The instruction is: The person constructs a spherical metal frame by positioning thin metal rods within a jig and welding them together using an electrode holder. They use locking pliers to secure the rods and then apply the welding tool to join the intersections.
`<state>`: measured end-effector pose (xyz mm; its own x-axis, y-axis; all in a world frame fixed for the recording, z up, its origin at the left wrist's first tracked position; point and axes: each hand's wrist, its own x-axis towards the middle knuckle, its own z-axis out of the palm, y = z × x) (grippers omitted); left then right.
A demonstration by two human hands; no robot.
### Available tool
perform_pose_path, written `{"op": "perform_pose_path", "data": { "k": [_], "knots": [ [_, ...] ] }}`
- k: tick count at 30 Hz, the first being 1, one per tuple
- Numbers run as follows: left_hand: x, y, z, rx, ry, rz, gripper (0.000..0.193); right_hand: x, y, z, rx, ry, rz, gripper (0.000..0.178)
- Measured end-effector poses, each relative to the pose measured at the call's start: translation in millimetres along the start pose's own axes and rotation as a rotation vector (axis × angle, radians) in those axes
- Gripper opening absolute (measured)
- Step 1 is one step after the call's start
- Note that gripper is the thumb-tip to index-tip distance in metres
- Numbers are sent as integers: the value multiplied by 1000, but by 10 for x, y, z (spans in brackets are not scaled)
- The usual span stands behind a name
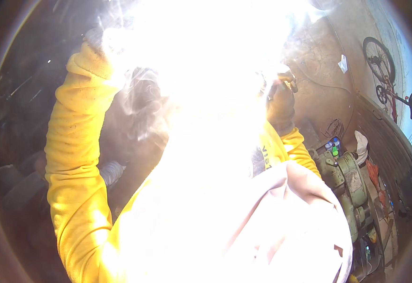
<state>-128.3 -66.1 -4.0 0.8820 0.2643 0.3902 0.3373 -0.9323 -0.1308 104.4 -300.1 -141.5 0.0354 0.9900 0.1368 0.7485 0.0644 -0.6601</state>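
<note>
A huge white glare covers the middle and top of the head view and hides whatever lies between my hands. My left hand (95, 37) is raised at the upper left, past the end of a yellow sleeve (76, 141). Its fingers are lost in the glare. On the other side, my right hand (281, 99), dark-looking, rises from a yellow cuff at the edge of the light. Its fingers look curled round something I cannot make out. Pale smoke (142, 89) drifts between the two arms. Washed-out pale cloth (305, 212) hangs in front of me.
Along the right stands a worn green machine (354, 181), with small bottles (333, 146) beside it. A loose cable (326, 85) runs over the brown ground. Farther off, a bicycle (387, 80) appears sideways near a corrugated panel (385, 127). The left side is dark.
</note>
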Motion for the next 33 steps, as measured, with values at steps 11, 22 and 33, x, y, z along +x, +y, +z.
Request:
{"op": "perform_pose_path", "data": {
  "k": [11, 22, 33],
  "knots": [
    [14, -4, 75, 44, 8, 23, 44, 9, 30, -42, 237, -7, 122, 67],
    [20, 11, 75, -90, -11, -57, 46, -374, 372, 259, 587, 11, 362, 69],
    [282, 11, -78, -69, -35, 37, 41, -28, -40, -130, 263, 54, 109, 37]
  ]
}}
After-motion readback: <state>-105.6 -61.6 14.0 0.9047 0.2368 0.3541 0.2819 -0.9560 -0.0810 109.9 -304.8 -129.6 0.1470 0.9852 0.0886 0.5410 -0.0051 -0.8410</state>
